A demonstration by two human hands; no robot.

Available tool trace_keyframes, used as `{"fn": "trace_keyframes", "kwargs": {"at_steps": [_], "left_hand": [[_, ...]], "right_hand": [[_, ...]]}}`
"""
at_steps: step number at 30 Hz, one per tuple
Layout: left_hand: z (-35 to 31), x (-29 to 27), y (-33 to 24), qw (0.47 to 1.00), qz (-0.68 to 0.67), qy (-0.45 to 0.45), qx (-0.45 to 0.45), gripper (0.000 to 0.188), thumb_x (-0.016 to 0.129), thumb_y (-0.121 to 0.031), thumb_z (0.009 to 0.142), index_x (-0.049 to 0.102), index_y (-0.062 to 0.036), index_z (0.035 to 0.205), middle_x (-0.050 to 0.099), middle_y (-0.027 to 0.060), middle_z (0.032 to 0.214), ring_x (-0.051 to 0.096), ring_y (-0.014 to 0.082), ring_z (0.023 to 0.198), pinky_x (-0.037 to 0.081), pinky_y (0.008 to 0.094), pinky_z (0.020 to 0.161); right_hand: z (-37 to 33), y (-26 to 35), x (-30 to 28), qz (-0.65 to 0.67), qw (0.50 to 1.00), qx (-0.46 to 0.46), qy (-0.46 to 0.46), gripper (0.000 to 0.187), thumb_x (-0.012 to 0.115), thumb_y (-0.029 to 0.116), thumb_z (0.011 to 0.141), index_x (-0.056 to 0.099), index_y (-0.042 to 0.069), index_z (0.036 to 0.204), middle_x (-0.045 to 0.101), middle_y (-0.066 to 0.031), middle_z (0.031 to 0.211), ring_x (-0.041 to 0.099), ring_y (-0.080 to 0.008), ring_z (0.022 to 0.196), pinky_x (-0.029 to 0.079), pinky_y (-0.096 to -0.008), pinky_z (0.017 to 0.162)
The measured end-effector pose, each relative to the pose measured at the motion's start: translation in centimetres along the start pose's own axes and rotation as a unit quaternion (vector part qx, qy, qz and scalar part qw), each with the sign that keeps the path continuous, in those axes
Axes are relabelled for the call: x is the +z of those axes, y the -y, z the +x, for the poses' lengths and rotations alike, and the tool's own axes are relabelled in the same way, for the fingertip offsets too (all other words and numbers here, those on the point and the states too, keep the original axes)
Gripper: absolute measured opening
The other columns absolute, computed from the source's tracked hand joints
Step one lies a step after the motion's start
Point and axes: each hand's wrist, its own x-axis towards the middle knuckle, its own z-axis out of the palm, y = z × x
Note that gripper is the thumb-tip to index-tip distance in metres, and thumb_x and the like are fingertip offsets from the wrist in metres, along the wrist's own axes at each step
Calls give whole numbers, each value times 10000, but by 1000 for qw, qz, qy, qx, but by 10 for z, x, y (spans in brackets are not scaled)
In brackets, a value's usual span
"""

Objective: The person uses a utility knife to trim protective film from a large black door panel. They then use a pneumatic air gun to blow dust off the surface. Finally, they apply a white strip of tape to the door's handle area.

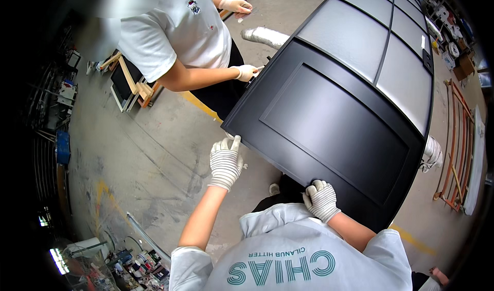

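Note:
A large black framed door point(334, 121) with grey glass panes lies flat in front of me, raised off the floor. My left hand point(225, 162), in a white striped work glove, is at the door's near left corner, fingers curled and closed against its edge. My right hand point(322, 201), gloved alike, closes over the near edge, its fingertips partly hidden. A co-worker's gloved hand point(246, 73) touches the left edge with a small pale piece in its fingers. The co-worker's other hand point(236, 6) is apart from the door, with a clear scrap by its fingers.
Wrapped supports point(265, 36) stick out under the door on both sides. The co-worker point(180, 33) stands at its left. Wooden frames point(131, 82) lean behind. Orange metal racks point(455, 147) lie on the right floor; cluttered supplies point(136, 265) are at the lower left.

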Motion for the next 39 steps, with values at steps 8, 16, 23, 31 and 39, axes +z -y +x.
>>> {"fn": "trace_keyframes", "kwargs": {"at_steps": [8, 16, 23, 31, 39], "left_hand": [[106, -9, 80, 942, 208, 126, 230, 316, 524, -253, 905, 618, -194, 1201, 482, 198, 1359, 426, 390, 1289, 293, 454, 1118], [139, -38, 71, 924, 68, 283, 247, 325, 676, -33, 650, 661, -140, 957, 513, 191, 1267, 471, 392, 1190, 374, 435, 1042], [71, 32, 166, 959, -243, 144, -18, 227, 716, -126, 620, 574, -54, 782, 598, 167, 1065, 558, 332, 1026, 443, 396, 924], [-51, 45, 145, 959, -191, 201, -61, 195, 695, -95, 645, 584, -72, 803, 614, 198, 1139, 563, 373, 1050, 446, 429, 934], [-109, 75, 141, 933, -310, 171, -61, 197, 701, -81, 651, 577, -59, 802, 615, 180, 1111, 575, 357, 997, 461, 412, 897]], "right_hand": [[8, -13, 2, 63, 998, -7, 7, 153, 670, 188, 729, 552, 91, 742, 556, -114, 781, 555, -295, 670, 458, -429, 586], [13, -12, 2, 117, 990, 71, -21, 200, 732, 161, 699, 541, 102, 685, 566, -92, 742, 562, -296, 658, 469, -420, 561], [35, 11, 3, 143, 984, 109, -14, 214, 677, 190, 734, 589, 78, 893, 608, -106, 964, 608, -307, 841, 524, -417, 708], [165, 83, 46, 73, 994, 21, 77, 255, 670, 213, 743, 609, 17, 894, 585, -176, 1008, 579, -337, 948, 504, -437, 797], [257, 135, 97, 81, 996, -13, 45, 299, 695, 213, 718, 602, -5, 899, 548, -209, 1081, 539, -360, 1017, 465, -456, 862]]}}
